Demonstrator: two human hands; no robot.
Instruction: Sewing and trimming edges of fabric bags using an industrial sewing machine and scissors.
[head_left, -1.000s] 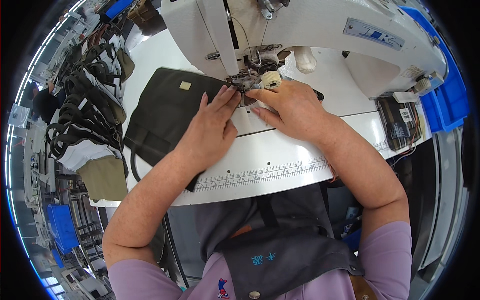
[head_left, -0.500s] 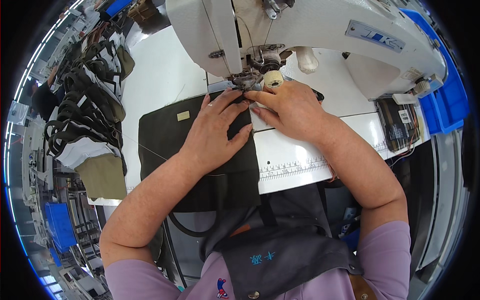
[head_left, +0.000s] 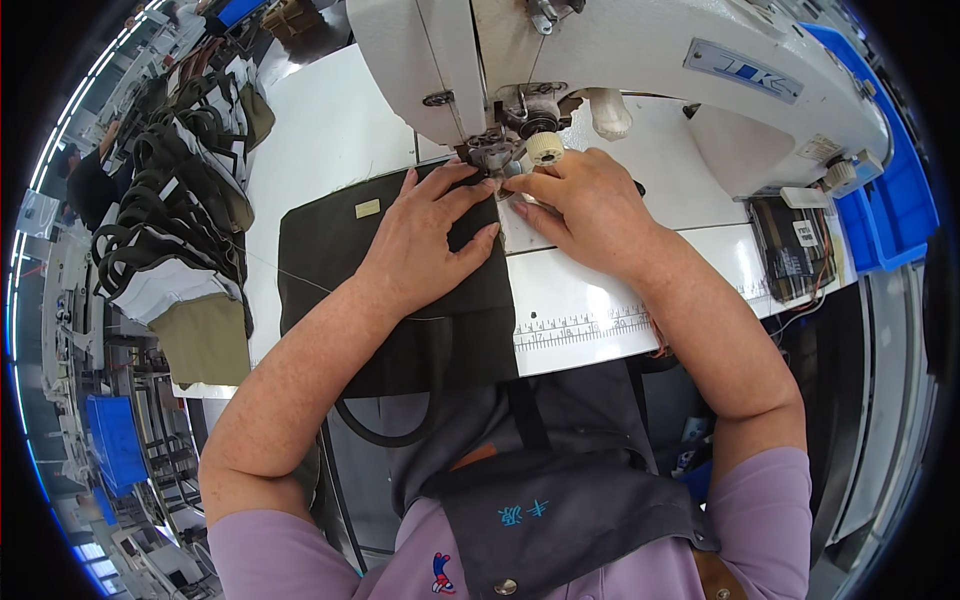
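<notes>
The dark cloth panel [head_left: 330, 245] lies at the sewing machine [head_left: 620, 55], its right edge running toward you, long axis unclear. Your left hand [head_left: 420, 235] is spread upon it; whether your right hand [head_left: 595, 215] grips, I cannot tell.

Dark olive fabric panel [head_left: 325, 240] — pale label [head_left: 368, 209] near its far edge — lies flat, strap handle [head_left: 388, 441] looping past the table [head_left: 600, 265].

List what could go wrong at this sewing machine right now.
The left hand and right hand have fingertips close to the presser foot, so one might get nipped. The strap loop hanging past the table's front edge could snag. The pale thread across the dark fabric might get caught in the stitching.
</notes>
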